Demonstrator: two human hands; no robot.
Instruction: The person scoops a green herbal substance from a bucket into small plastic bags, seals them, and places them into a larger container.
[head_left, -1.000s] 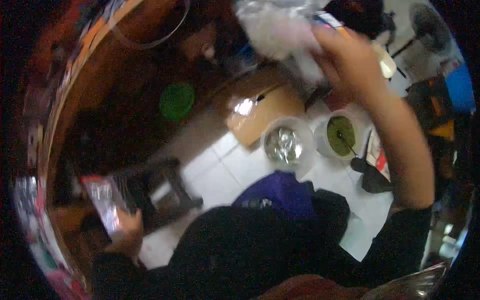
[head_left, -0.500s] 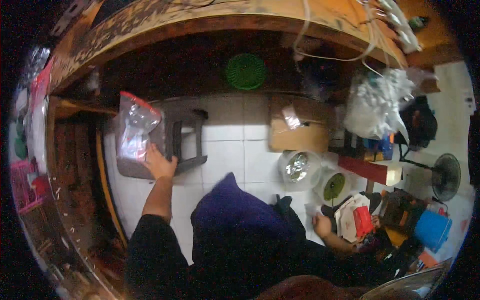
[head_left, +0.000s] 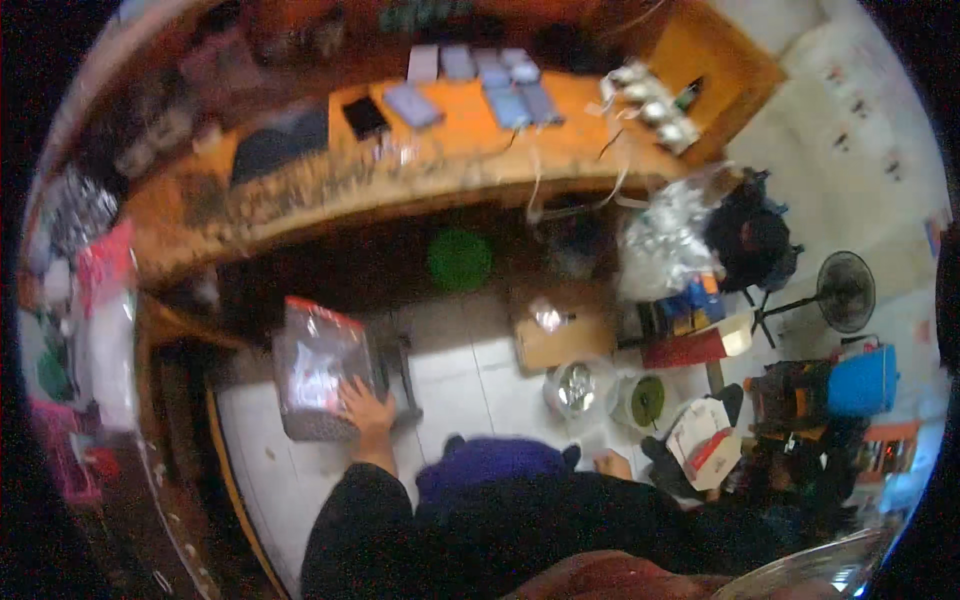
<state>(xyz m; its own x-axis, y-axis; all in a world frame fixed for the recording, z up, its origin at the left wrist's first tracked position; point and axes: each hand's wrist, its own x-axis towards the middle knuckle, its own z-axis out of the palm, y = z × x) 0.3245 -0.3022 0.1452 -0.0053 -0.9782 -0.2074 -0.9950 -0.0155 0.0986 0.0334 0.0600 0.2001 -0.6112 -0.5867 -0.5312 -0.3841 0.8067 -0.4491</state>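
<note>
left hand (head_left: 366,408) on clear bag (head_left: 325,350), stool (head_left: 318,428) beneath

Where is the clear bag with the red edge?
In the head view, the clear bag lies at left on the dark stool, the left hand at its lower right corner.

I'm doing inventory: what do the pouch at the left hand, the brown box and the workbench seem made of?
Pouch: probably clear, glossy plastic film, from its bright reflections.
Brown box: likely matt cardboard, by its plain tan face.
Workbench: apparently wood, its orange finish perhaps varnish, worn dark along the front edge.
</note>
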